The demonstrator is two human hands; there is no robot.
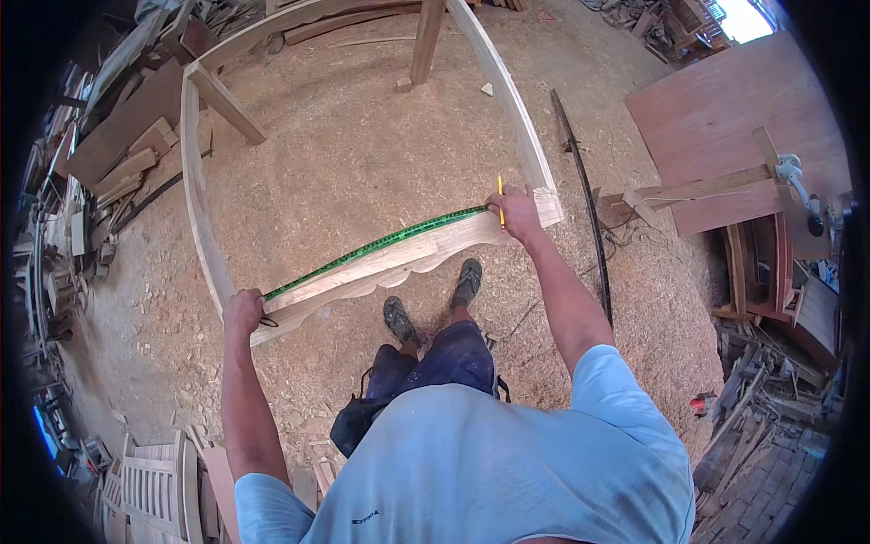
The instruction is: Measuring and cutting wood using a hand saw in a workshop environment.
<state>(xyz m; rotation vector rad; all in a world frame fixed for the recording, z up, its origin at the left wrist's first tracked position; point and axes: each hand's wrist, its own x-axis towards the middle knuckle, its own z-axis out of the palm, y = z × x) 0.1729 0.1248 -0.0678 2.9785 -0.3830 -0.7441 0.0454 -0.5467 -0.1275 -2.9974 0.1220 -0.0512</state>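
A green tape measure (pixel 376 246) stretches along the near rail (pixel 390 260) of a pale wooden frame, bowing slightly between my hands. My left hand (pixel 243 313) is closed on the tape at the rail's left end. A small black loop (pixel 268 321) hangs beside its fingers; the hand covers what else it holds. At the right end, close to the frame's corner, my right hand (pixel 518 214) pinches the other end of the tape. A yellow pencil (pixel 501 203) stands upright between its fingers. The rail's edge towards me is cut in a scalloped curve.
Frame legs (pixel 426 45) rise at the far side. My feet (pixel 467 281) stand just nearer than the rail on a floor covered in shavings (pixel 317 172). A dark metal bar (pixel 584 195) lies to the right, near a large plywood panel (pixel 725 118). Scrap wood (pixel 127 172) is piled left.
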